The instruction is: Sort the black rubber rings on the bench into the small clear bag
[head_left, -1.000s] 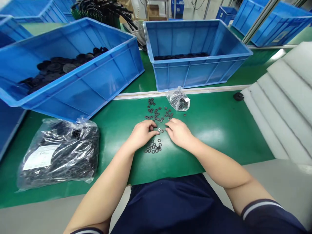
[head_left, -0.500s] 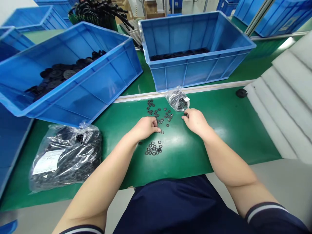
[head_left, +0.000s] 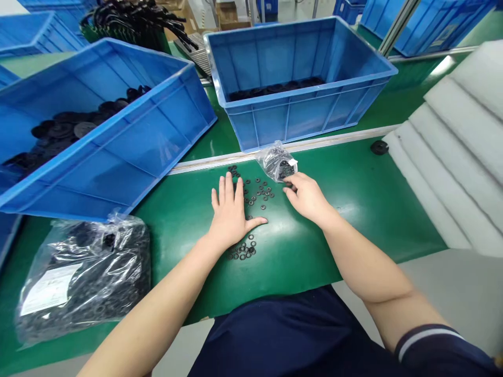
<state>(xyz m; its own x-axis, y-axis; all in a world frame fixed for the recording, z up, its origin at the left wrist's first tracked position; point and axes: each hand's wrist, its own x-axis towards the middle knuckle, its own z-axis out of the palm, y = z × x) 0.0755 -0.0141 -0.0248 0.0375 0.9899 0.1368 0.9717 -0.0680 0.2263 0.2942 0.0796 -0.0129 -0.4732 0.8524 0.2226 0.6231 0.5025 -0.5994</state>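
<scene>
My left hand (head_left: 230, 212) lies flat on the green mat (head_left: 314, 230), fingers spread, touching loose black washers. Those washers lie in two scattered groups: one (head_left: 255, 191) beside my left fingers, another (head_left: 241, 251) just below that palm. My right hand (head_left: 308, 198) rests with its fingers bunched, their tips close to the lower edge of a small clear plastic bag (head_left: 277, 161) of black washers. Whether those fingertips pinch anything is hard to see. A large clear bag of black washers (head_left: 82, 277) lies on the mat at left.
Two blue plastic crates (head_left: 129, 167) (head_left: 291, 123) holding black rubber discs stand beyond the mat, the left one tilted. White foam sheets (head_left: 444, 157) are stacked at right, with a black rubber piece (head_left: 379, 147) beside them. Bundled black bent parts (head_left: 133, 23) lie behind.
My left hand has gone from curled over the washers to flat with fingers spread. My right hand has stayed near the small bag. The whole scene has shifted slightly left in view.
</scene>
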